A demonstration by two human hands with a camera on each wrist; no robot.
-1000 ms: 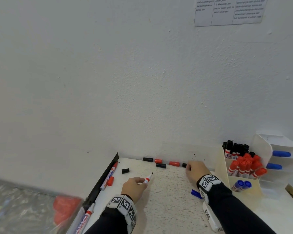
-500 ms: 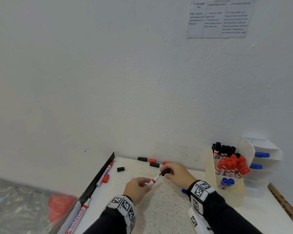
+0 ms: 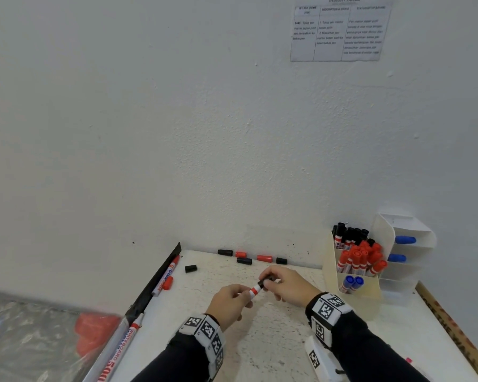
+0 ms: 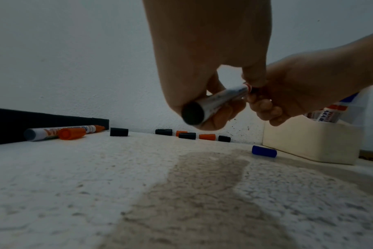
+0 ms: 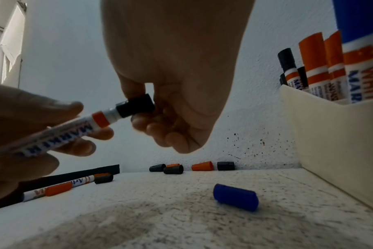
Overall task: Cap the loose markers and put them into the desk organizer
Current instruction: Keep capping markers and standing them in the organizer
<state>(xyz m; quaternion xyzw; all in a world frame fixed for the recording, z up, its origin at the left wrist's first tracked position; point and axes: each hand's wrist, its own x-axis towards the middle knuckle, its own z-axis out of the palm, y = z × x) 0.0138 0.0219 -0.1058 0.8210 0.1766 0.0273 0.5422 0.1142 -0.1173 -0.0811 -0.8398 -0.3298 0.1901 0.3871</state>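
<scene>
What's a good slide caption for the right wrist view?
Right hand pushes a black cap onto the marker held by the left hand.

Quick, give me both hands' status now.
Left hand: closed around a marker.
Right hand: pinching a black cap onto that marker's tip.

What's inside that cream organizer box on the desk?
The organizer holds upright capped markers: black-capped ones at the back, red-capped ones in the middle, two blue-capped ones in front. Its walls hide their lower barrels and the bottom.
</scene>
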